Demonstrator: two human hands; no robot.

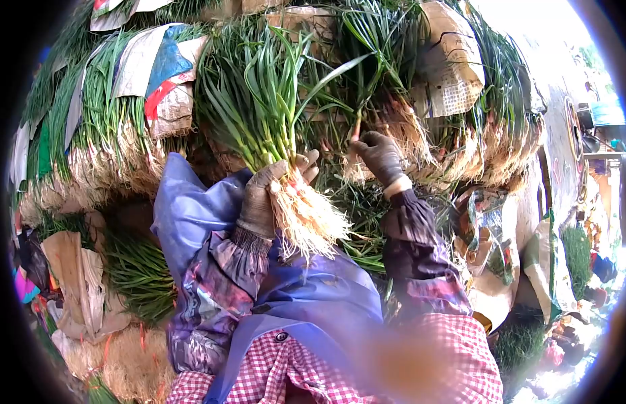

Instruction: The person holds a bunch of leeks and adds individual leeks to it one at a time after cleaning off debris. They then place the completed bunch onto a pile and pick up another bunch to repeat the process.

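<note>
My left hand (262, 195), in a brown-grey glove, is wrapped round a bunch of green-leaved plants (266, 128). The bunch stands leaves up, and its pale roots (309, 219) hang below the hand over the blue apron (313, 289). To the right, my right hand (379, 158), gloved too, is closed at the lower end of a single plant (358, 124), whose stem rises from the fingertips. That hand is apart from the bunch, in front of more rooted plants (404, 128).
Rows of rooted plants (117, 145) run across the back, partly covered by sacking (454, 60) and a blue-and-white sheet (151, 60). Loose leaves (141, 273) lie at the lower left. A folded brown sack (77, 283) is at the far left, and an open sack (549, 269) stands at right.
</note>
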